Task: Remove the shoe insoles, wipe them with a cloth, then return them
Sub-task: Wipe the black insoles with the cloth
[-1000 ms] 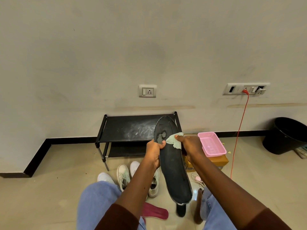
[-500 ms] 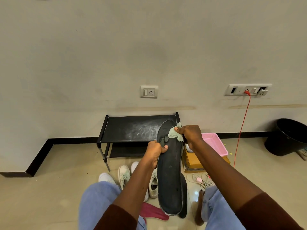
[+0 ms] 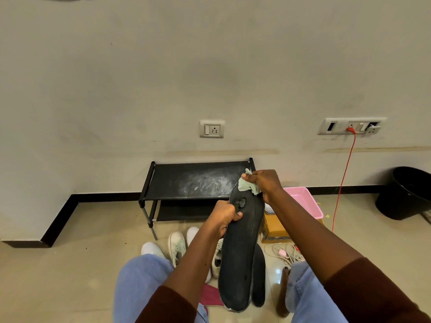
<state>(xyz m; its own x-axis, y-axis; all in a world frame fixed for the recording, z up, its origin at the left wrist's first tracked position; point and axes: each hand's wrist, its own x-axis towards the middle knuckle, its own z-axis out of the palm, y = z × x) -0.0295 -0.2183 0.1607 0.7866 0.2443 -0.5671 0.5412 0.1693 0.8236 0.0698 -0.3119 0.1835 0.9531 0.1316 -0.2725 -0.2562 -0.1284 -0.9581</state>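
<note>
Head: left hand (image 3: 225,215) grips insole (image 3: 238,257) edge; right hand (image 3: 265,183) clutches cloth (image 3: 245,184), seemingly on tip.

Black insole (image 3: 240,252) upright, worn patch near top; crumpled pale-green cloth (image 3: 247,185) against its tip.

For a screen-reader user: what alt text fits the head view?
A person's left hand grips a black insole by its edge while the right hand presses a pale green cloth on its far end. White shoes and a black shoe rack stand beyond.
</note>
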